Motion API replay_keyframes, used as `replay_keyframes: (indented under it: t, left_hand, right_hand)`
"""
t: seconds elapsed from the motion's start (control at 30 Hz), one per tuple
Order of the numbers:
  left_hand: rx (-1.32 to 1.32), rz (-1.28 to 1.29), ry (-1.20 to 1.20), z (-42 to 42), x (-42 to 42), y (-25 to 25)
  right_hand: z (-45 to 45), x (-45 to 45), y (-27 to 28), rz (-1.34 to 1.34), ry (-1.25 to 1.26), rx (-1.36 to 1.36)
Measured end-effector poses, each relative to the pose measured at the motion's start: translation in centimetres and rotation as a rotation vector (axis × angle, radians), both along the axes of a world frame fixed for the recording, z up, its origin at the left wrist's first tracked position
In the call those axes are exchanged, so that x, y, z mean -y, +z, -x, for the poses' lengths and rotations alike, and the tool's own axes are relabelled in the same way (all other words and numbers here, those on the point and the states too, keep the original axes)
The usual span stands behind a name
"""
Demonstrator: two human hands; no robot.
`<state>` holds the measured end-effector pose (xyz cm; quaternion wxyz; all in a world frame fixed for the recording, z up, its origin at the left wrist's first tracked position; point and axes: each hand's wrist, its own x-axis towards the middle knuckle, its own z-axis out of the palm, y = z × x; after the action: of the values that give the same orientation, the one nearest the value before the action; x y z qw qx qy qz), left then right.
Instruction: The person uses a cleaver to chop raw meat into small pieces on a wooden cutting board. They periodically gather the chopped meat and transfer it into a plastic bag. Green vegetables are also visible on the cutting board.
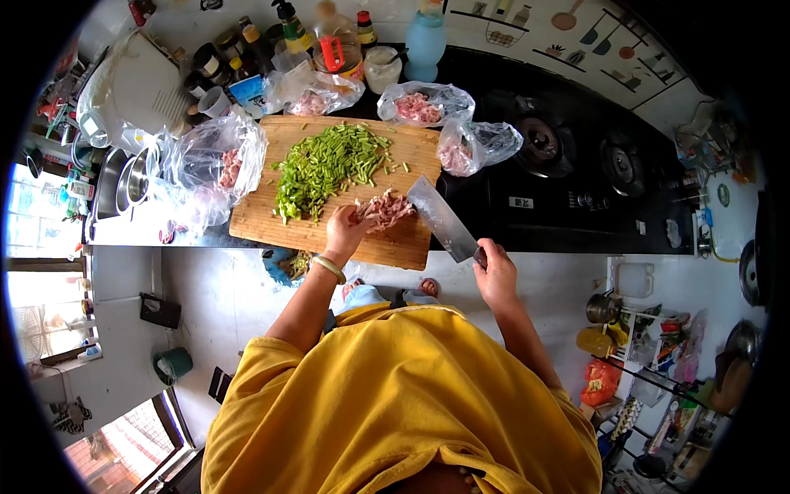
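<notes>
A wooden cutting board (290,231) lies on the counter with a heap of chopped green vegetable (333,157) on its upper left. Cut raw meat (389,212) is piled near the board's lower right. My left hand (345,231), a bangle on its wrist, touches the left end of the meat pile; its fingertips are partly hidden. By the handle my right hand (495,272) holds a cleaver (445,223), its broad blade slanting up to the board's right edge, beside the meat. White bits cling to the blade.
Plastic bags of raw meat (418,108) surround the board's back and sides. Bottles and jars (382,69) stand along the wall. To the right is a black gas stove with burners (543,137). Steel bowls (137,179) sit at the left. The counter's front edge runs below the board.
</notes>
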<state>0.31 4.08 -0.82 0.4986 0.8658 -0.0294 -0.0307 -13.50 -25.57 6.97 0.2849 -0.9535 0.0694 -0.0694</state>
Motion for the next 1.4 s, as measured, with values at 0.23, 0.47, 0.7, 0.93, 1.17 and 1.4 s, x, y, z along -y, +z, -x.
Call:
replay_keyframes:
  t: [0.23, 0.47, 0.7, 0.93, 1.17, 1.4]
  left_hand:
    - [0.067, -0.077, -0.005, 1.5, -2.4, -0.4]
    - [0.041, -0.149, -0.008, 2.5, -3.9, 0.2]
    - [0.033, -0.125, -0.015, 3.2, -5.3, 0.6]
    - [0.064, -0.178, 0.004, 2.9, -4.9, 2.6]
    - [0.200, -0.364, -0.249, 1.5, -2.5, 3.0]
    - [0.128, -0.176, -0.148, 1.2, -3.1, 1.1]
  right_hand:
    - [-0.7, -2.1, 2.6, -0.245, 0.069, -0.269]
    - [-0.5, -2.8, 1.8, -0.076, 0.070, -0.251]
    - [0.0, -5.9, 2.3, -0.592, 0.103, -0.114]
    - [-0.8, -10.1, -0.3, -0.379, 0.230, -0.326]
    - [-2.2, -9.6, -0.8, -0.170, 0.243, -0.275]
    - [-3.4, -9.1, 0.8, -0.126, 0.215, -0.281]
